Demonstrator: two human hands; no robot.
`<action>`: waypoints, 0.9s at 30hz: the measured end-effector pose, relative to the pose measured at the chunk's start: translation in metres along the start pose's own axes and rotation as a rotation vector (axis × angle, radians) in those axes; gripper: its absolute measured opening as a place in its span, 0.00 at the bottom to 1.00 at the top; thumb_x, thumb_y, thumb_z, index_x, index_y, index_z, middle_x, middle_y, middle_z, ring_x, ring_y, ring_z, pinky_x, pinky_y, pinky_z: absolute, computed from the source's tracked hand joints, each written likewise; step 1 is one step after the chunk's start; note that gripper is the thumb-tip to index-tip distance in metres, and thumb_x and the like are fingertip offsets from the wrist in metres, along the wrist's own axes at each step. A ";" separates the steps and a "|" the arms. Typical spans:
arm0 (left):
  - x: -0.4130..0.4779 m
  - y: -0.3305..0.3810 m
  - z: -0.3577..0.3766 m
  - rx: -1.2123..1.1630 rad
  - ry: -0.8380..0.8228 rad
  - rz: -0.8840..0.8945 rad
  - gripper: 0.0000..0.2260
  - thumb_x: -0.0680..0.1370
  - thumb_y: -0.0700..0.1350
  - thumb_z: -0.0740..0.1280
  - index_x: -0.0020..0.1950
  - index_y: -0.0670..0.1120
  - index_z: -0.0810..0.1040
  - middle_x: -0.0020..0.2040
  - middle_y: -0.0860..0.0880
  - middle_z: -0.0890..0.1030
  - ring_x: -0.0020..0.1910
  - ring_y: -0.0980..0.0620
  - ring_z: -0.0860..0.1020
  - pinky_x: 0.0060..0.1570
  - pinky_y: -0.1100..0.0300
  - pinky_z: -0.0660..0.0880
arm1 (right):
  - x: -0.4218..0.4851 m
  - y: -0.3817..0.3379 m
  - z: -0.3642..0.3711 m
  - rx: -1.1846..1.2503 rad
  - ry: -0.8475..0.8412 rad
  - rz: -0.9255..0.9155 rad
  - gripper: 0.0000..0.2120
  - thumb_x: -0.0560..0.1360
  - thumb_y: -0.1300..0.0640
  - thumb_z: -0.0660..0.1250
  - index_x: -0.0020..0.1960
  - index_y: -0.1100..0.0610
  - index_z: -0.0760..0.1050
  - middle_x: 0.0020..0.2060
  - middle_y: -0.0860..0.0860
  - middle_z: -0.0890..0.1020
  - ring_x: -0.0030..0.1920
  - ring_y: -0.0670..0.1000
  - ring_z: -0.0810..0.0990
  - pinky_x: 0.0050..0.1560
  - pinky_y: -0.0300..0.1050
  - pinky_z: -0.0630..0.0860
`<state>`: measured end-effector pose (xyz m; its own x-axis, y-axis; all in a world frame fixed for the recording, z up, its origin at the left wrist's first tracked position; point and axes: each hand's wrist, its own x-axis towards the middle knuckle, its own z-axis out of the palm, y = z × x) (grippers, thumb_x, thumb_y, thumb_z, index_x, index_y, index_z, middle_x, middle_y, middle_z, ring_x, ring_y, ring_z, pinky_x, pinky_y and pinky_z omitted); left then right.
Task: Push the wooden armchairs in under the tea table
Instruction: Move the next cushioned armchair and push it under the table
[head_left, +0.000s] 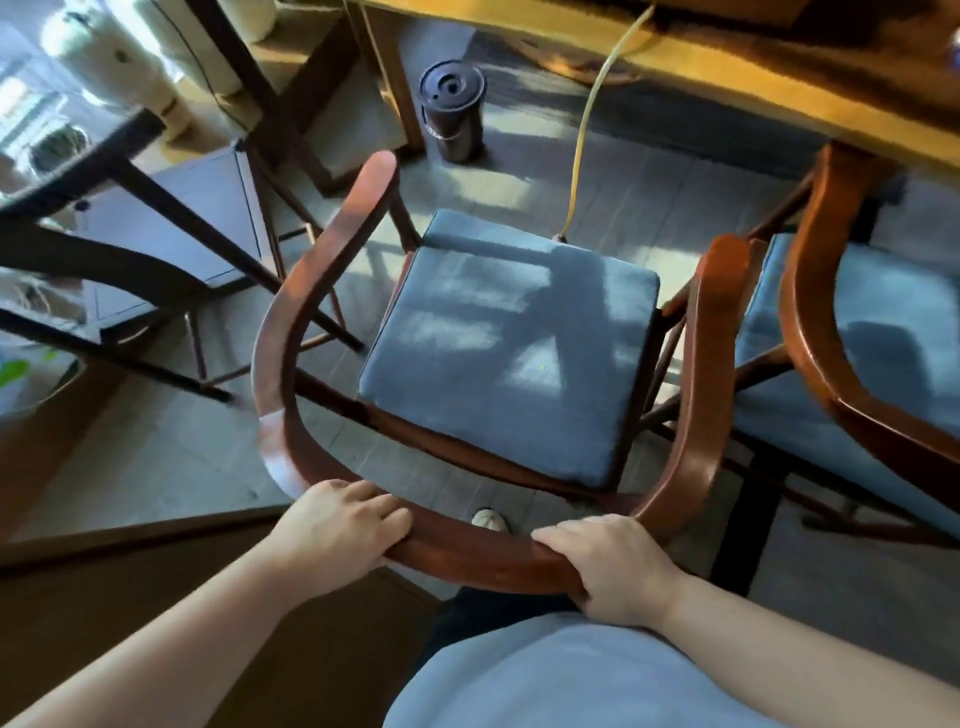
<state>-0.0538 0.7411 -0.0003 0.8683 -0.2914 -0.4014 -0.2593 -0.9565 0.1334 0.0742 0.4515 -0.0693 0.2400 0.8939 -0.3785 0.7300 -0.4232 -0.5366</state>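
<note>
A wooden armchair (291, 332) with a curved reddish-brown rail and a blue seat cushion (509, 343) stands right in front of me. My left hand (337, 525) grips the back rail on its left side. My right hand (613, 566) grips the same rail on its right side. The tea table (779, 88), a light wooden top, runs along the upper right, beyond the chair's front. A second armchair (831, 374) with a blue cushion stands to the right, its front partly under the table edge.
A dark cylindrical bin (453, 111) stands on the floor beyond the chair. A yellow cord (587, 135) hangs from the table to the floor. A dark chair frame (156, 291) and a low cabinet stand to the left. A table leg (389, 78) rises near the bin.
</note>
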 end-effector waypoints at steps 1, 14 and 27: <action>0.000 -0.003 -0.002 0.001 0.009 0.010 0.12 0.71 0.57 0.70 0.47 0.51 0.77 0.42 0.53 0.82 0.40 0.51 0.81 0.39 0.55 0.80 | 0.001 -0.001 0.000 0.003 0.013 -0.005 0.24 0.67 0.51 0.65 0.64 0.49 0.72 0.54 0.49 0.82 0.53 0.55 0.79 0.52 0.52 0.75; 0.027 -0.092 -0.048 0.108 0.045 0.017 0.14 0.66 0.56 0.75 0.40 0.50 0.76 0.33 0.54 0.80 0.34 0.49 0.80 0.36 0.54 0.79 | 0.065 -0.025 -0.032 0.006 0.166 0.092 0.21 0.71 0.49 0.67 0.64 0.48 0.71 0.53 0.47 0.82 0.54 0.53 0.79 0.48 0.52 0.77; 0.024 -0.123 -0.038 0.061 -0.002 -0.022 0.12 0.69 0.54 0.73 0.48 0.51 0.78 0.43 0.53 0.83 0.45 0.49 0.81 0.49 0.51 0.78 | 0.101 -0.031 -0.026 -0.026 0.085 0.034 0.21 0.70 0.48 0.68 0.60 0.49 0.67 0.50 0.48 0.81 0.50 0.54 0.80 0.45 0.52 0.78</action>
<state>0.0153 0.8525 0.0077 0.8732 -0.2698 -0.4058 -0.2653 -0.9617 0.0687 0.0923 0.5590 -0.0708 0.3178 0.8889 -0.3299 0.7368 -0.4505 -0.5041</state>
